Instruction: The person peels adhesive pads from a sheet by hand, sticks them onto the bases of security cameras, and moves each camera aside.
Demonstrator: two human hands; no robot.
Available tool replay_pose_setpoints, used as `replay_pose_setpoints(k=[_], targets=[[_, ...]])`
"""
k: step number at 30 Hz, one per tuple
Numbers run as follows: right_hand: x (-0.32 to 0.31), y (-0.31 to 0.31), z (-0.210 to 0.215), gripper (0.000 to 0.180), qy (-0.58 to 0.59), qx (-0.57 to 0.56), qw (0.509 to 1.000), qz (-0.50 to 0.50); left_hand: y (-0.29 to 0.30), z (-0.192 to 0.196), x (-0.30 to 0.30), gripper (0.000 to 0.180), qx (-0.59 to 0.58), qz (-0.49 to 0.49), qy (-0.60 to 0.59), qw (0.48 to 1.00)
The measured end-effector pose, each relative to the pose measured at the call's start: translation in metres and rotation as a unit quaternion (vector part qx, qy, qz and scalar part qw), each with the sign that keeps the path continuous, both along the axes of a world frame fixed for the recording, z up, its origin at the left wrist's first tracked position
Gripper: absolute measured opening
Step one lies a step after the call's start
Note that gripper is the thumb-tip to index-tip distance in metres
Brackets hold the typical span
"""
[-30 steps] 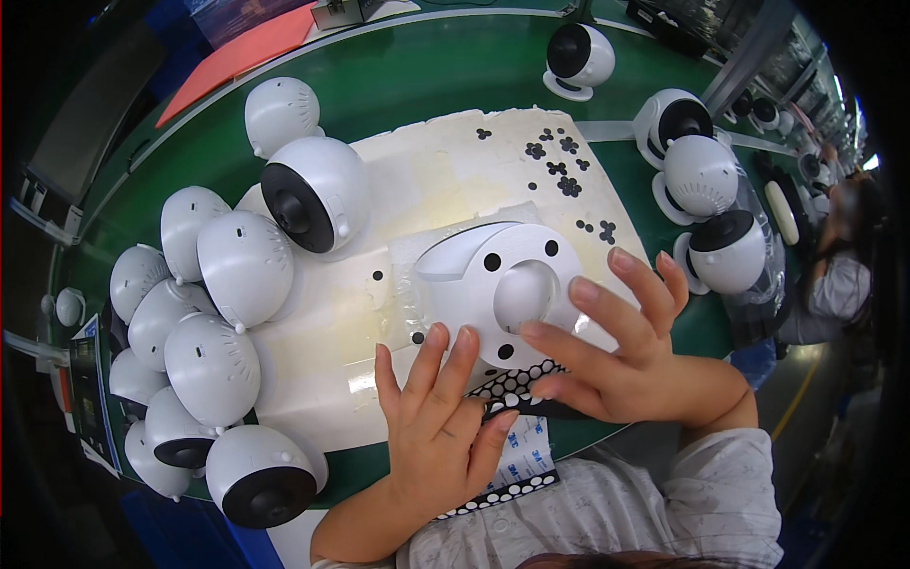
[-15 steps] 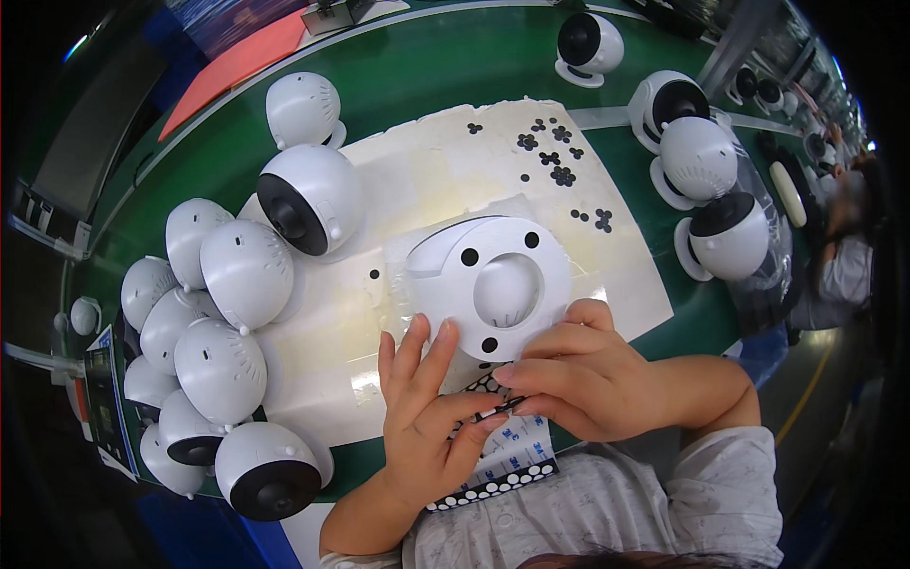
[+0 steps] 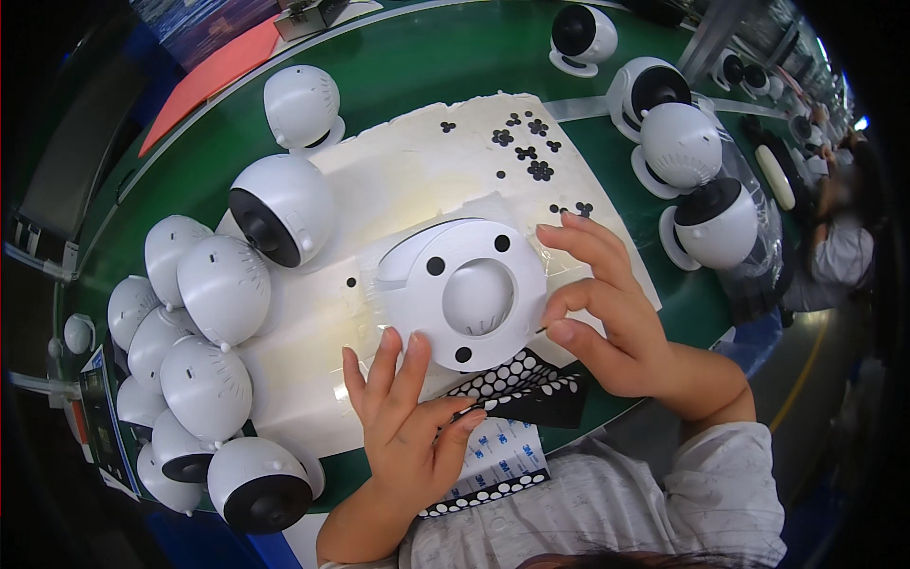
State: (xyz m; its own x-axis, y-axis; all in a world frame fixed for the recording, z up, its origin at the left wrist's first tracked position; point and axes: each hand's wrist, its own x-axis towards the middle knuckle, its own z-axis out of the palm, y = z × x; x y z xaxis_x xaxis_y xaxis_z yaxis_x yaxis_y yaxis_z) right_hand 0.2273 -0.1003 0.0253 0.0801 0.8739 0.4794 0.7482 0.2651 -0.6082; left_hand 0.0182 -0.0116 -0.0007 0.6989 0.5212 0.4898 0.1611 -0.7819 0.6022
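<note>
Crowding the mat's left edge: white dome housings (image 3: 204, 322). Left hand (image 3: 408, 427) half open, thumb and forefinger pinching black dotted sticker sheet (image 3: 517, 384). White round base (image 3: 464, 289) centred on white mat (image 3: 398, 180), underside up. Right hand (image 3: 607, 313) loosely curled, fingertips touching base's right rim.

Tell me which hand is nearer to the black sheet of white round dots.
Left. The left hand pinches the black sheet of white round dots at its near edge; the right hand is above it, touching the white round base.
</note>
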Motion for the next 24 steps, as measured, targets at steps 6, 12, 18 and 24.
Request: replay_pose_setpoints(k=[6, 12, 18, 24], targets=[[-0.002, 0.006, -0.002, 0.005, 0.010, -0.028, 1.000, -0.004, 0.001, 0.002, 0.000, 0.012, 0.026, 0.011, 0.038, 0.999], [-0.003, 0.008, -0.002, 0.005, 0.011, -0.026, 1.000, 0.008, 0.000, 0.002, -0.001, 0.012, 0.030, 0.010, 0.047, 0.998], [-0.005, 0.007, -0.004, 0.007, -0.008, -0.018, 1.000, -0.007, -0.002, 0.000, -0.001, 0.011, 0.021, 0.017, 0.038, 0.999], [-0.006, -0.001, -0.020, 0.015, -0.191, 0.068, 0.977, -0.069, -0.002, 0.000, 0.001, 0.011, 0.029, 0.026, 0.048, 0.998]])
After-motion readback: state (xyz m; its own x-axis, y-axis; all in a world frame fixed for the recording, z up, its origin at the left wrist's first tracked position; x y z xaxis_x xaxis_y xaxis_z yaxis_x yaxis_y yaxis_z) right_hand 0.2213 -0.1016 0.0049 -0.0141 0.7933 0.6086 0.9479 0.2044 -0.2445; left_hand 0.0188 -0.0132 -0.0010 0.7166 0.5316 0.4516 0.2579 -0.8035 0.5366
